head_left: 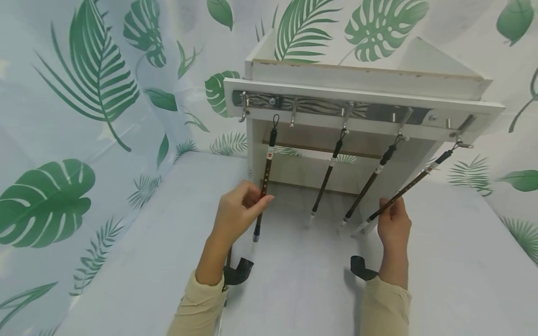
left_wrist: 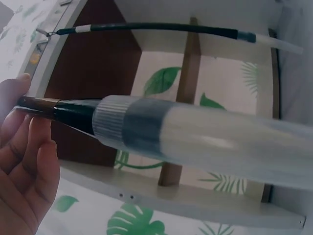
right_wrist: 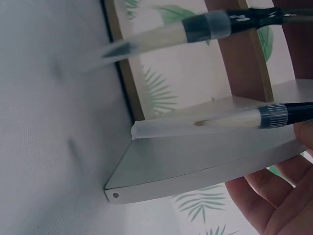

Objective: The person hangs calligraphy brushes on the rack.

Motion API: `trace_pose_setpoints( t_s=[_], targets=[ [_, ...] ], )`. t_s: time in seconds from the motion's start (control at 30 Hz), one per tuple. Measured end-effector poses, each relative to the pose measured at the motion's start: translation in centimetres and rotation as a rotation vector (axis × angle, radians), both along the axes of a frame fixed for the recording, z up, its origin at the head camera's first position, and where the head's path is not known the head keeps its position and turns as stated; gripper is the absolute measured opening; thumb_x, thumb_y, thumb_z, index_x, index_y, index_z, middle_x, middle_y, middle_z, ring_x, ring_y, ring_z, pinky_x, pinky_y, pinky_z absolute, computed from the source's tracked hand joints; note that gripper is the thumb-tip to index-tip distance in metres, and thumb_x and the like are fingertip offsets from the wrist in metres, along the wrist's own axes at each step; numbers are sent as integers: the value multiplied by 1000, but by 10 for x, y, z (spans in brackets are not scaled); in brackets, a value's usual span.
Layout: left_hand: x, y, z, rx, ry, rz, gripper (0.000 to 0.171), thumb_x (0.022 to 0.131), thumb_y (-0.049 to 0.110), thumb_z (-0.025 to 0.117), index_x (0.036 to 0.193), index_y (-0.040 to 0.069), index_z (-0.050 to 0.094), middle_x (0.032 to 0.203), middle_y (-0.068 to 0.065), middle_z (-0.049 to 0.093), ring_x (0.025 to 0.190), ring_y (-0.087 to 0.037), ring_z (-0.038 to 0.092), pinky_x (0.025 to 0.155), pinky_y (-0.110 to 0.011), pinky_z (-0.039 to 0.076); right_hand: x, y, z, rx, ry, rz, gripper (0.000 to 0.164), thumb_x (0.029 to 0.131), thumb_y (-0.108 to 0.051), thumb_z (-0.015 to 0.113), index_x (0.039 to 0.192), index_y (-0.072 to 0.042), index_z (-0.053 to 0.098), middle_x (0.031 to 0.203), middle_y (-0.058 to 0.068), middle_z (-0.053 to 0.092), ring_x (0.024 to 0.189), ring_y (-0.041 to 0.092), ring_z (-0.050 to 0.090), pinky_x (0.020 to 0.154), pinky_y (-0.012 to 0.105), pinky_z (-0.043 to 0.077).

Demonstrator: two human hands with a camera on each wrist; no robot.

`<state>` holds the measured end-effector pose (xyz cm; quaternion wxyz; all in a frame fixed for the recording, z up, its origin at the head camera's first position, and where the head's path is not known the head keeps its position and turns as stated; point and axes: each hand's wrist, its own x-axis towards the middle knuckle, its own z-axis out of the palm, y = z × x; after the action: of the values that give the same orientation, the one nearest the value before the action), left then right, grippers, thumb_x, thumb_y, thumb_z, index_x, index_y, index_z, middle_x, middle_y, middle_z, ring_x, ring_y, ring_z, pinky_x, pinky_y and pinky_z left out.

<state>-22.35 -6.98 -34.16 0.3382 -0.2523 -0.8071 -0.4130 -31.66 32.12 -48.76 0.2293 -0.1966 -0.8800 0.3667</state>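
My left hand [head_left: 239, 210] pinches a calligraphy brush [head_left: 268, 165] by its brown handle. The brush hangs tip down, its cord loop standing below the rail between the first two hooks, not over either. A clear cap covers its pale bristles in the left wrist view, where my fingers [left_wrist: 46, 161] lie below the handle. At the far right, my right hand [head_left: 395, 224] holds the lower handle of another brush [head_left: 414, 184], tilted, its loop on the last hook [head_left: 464, 128]. Its capped bristles [right_wrist: 234, 120] show in the right wrist view. Two more brushes [head_left: 327, 177] hang between my hands.
A white rail [head_left: 361, 91] with several metal hooks runs along the top of a white open shelf unit [head_left: 252, 144]. The unit stands on a pale table [head_left: 294, 289] against a leaf-patterned backdrop [head_left: 105, 84]. Black curved pieces [head_left: 239, 273] sit by both wrists.
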Motion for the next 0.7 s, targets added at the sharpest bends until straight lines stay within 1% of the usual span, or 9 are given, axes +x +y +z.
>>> trace_pose_setpoints(
  t_s=[0.1,0.17,0.23,0.3,0.4,0.47,0.6,0.67,0.7],
  targets=[
    [1,3,1,-9,1,-20,23,75,15,74,78,3,55,64,-5,61,52,-9,55,49,-15,45,-1,-3,-1,-8,7,3,49,90,-59,29,135,-39,34,128,10,56,112,37,55,79,58,47],
    [1,5,0,-22,4,-30,22,75,15,74,78,3,55,64,-4,61,53,-9,55,49,-15,46,1,-6,0,17,1,-10,51,89,-61,26,136,-42,32,128,8,56,112,35,55,80,57,48],
    [0,6,-1,-38,7,-33,22,75,14,74,78,3,56,64,-4,61,53,-9,55,49,-15,45,9,-13,12,6,2,-5,51,90,-59,27,136,-39,33,128,10,56,112,38,55,79,57,48],
    [-1,6,-2,-49,8,-31,22,75,14,74,78,3,55,64,-3,61,53,-9,55,49,-14,45,21,-24,32,-10,3,8,51,91,-57,29,136,-34,35,127,15,55,111,41,54,78,58,48],
    [-1,6,-3,-53,7,-21,22,75,14,75,77,4,55,63,-3,61,52,-9,55,49,-13,45,39,-44,62,-40,-1,7,48,94,-50,32,136,-27,39,125,21,55,108,44,54,70,58,48],
    [0,7,-2,-56,7,-13,22,75,14,74,77,4,55,63,-3,61,53,-9,56,49,-13,45,48,-55,77,-43,-9,13,47,95,-47,32,134,-21,40,124,23,54,108,46,54,72,59,48],
    [0,8,-3,-64,-3,-2,22,76,15,74,77,4,55,62,-3,61,52,-9,56,50,-13,45,56,-64,90,-42,-25,16,46,97,-42,31,133,-16,40,124,24,54,109,46,53,78,60,46],
    [0,8,-3,-62,-7,0,22,76,15,74,76,4,55,62,-3,61,52,-9,56,49,-12,45,56,-64,90,-43,-27,16,46,97,-43,31,134,-17,40,126,23,53,111,45,52,79,60,46],
    [0,9,-3,-63,-8,3,22,76,15,74,76,4,55,62,-2,61,52,-9,56,49,-12,45,55,-64,89,-42,-25,6,47,96,-45,31,134,-20,40,126,22,53,110,45,52,76,60,47]
  ],
)
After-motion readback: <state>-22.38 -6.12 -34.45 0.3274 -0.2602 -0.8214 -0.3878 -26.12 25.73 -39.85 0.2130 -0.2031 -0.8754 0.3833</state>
